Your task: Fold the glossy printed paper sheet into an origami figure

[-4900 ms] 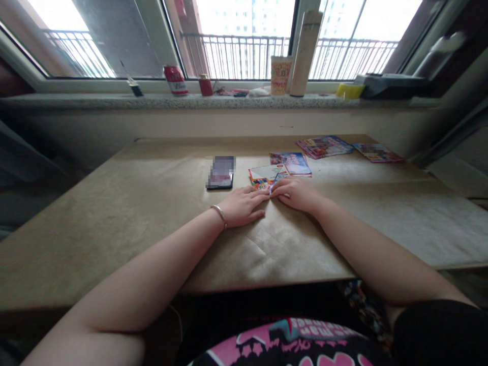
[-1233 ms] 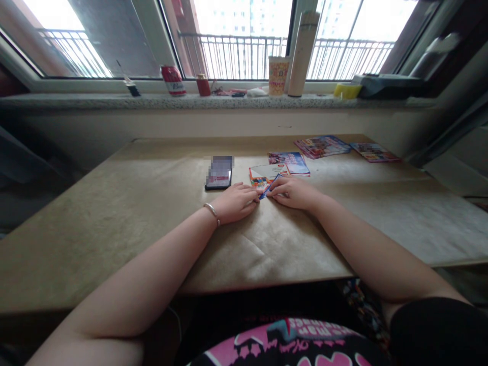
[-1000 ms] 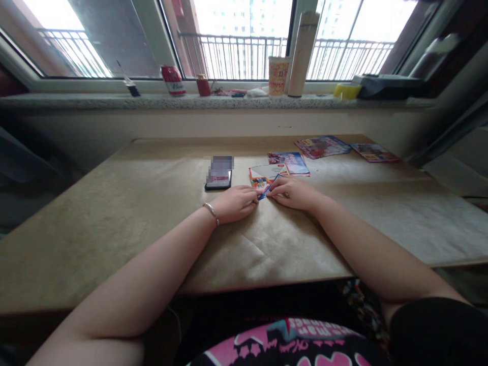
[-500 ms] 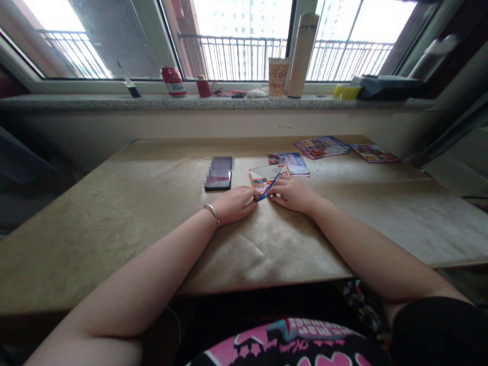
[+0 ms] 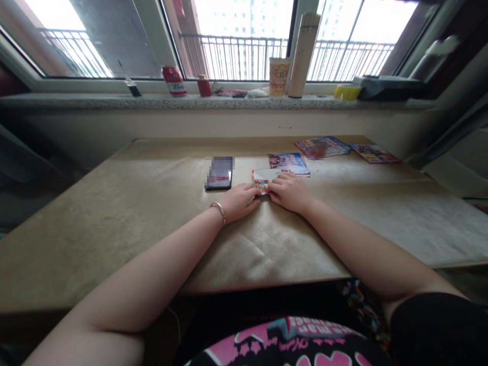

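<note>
Tabletop (image 5: pixel 229 259) is creased on the near side; just past that, left hand (image 5: pixel 241 202) and right hand (image 5: pixel 290 193) work close together on one printed sheet (image 5: pixel 261 186). Change: half a second ago a blue strip ran diagonally between the fingertips; now it's gone from view, and the orange patterned face shows there instead. Right hand also lies further over the sheet. My read: that flap has been laid down or turned under, so sheet looks flatter; can't tell which. Grip, both hands: fingers bent, nearly together, tips on the sheet's near part; pinching or only pressing, can't tell. Sheet's right part is under the right hand, near edge partly hidden by left fingers. Phone (image 5: pixel 219 173), left of sheet: screen pixelated. Blue leaflet (image 5: pixel 292 162) just beyond; overlap with sheet unclear. Farther right, leaflet stack (image 5: pixel 326 146), partly blurred, count unknown. On the sill, dark case (image 5: pixel 392 87): contents unreadable.
</note>
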### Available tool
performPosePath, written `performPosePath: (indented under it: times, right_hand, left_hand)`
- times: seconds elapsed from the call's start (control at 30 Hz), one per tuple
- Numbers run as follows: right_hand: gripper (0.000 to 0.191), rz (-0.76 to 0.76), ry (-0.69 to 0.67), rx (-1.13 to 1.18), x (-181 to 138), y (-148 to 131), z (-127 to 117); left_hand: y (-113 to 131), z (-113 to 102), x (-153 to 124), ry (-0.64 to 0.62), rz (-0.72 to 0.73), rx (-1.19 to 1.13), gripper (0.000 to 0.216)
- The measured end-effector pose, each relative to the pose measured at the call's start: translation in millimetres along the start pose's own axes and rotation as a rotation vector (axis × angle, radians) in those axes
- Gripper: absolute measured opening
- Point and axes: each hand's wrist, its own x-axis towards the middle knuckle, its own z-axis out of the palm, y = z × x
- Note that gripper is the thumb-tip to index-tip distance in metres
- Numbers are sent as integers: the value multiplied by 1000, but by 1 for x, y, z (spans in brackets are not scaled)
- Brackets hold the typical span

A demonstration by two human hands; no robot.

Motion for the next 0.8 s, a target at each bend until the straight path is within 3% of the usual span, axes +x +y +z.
performPosePath:
  times: [0.37, 0.6, 0.8]
  right_hand:
    - [11, 127, 121, 215, 5, -30, -4]
    - [6, 139, 117, 302, 5, -26, -2]
    - [6, 162, 137, 294, 1, -15, -3]
  left_hand:
    - [4, -2, 1, 166, -34, 139, 14]
    - [5, -3, 0, 147, 7, 183, 19]
    - [1, -7, -2, 162, -51, 160, 17]
